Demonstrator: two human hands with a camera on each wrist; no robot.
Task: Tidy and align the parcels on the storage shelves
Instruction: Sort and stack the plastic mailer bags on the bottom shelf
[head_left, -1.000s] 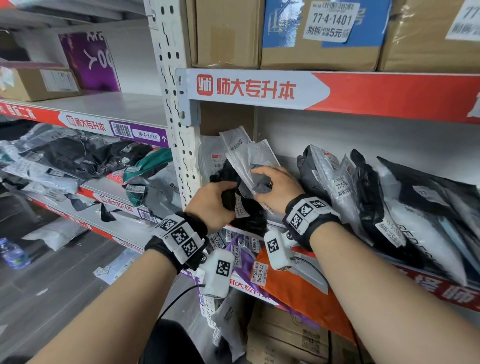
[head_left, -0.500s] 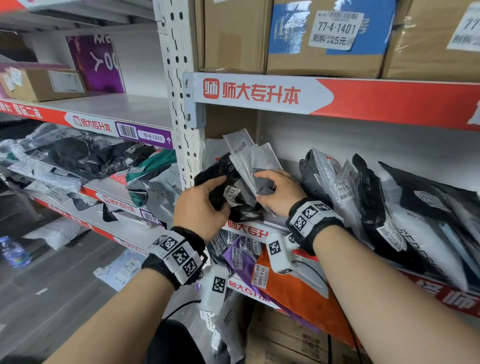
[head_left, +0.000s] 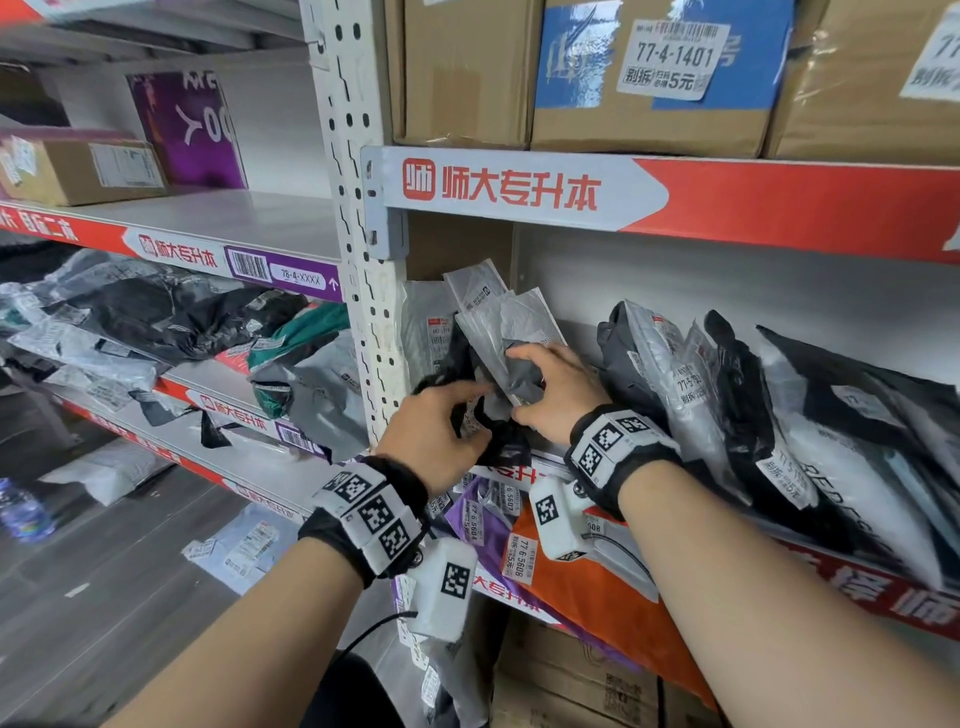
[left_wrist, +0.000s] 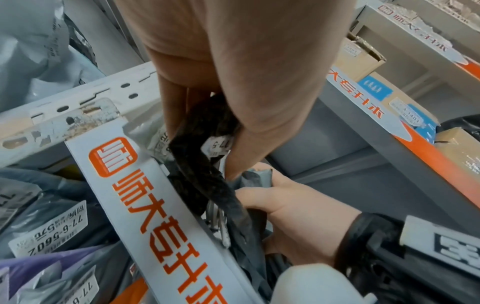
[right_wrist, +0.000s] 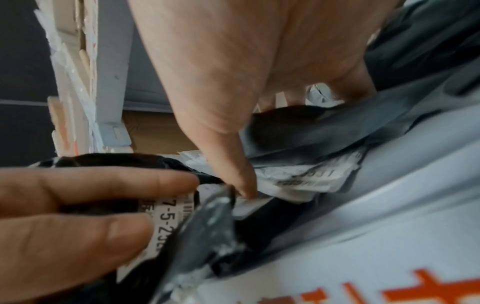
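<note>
Black plastic mailer (head_left: 485, 415), soft and crumpled, at the left end of the middle shelf (head_left: 519, 470), tight against the perforated upright (head_left: 363, 291). Gripped by the left hand (head_left: 434, 441), fingers (left_wrist: 182, 107) curled round its upper fold beside a white sticker reading 77-5. Pinned from the right by the right hand (head_left: 558, 397), fingers holding a grey mailer (head_left: 511, 338) that leans behind the black one.

Best handled as a pair: hold the grey mailers back, stand the black one on edge, sticker outward, then slide it flush with the shelf lip. Worth keeping the grip low on the fold, since thin film is likely to slump or slip. Further right, more grey and black mailers (head_left: 737, 395) leaning in a loose row, yet to be squared.
</note>
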